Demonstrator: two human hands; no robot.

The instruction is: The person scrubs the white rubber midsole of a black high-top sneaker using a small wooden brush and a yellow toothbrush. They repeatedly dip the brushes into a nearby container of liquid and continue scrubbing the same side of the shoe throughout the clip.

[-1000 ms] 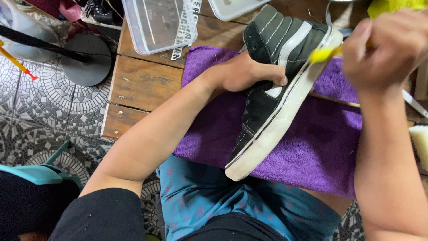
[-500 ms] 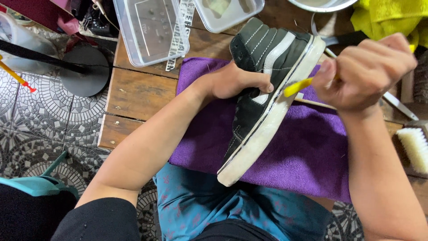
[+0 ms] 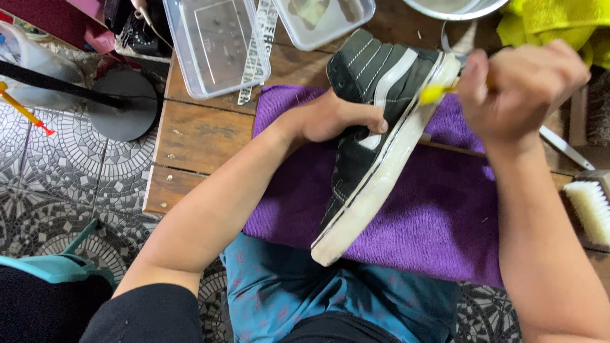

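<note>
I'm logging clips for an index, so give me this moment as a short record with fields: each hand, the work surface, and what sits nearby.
left hand: grips the black high-top sneaker with white sole, holding it tilted
right hand: closed on a small yellow-handled tool, its tip at the sole's edge
surface: purple cloth over a wooden table
nearby: clear plastic tray, white-bristled brush, yellow cloth

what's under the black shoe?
A purple towel on the wooden table lies under the black shoe. The left hand steadies it; whether the sole touches the towel is hidden.
</note>
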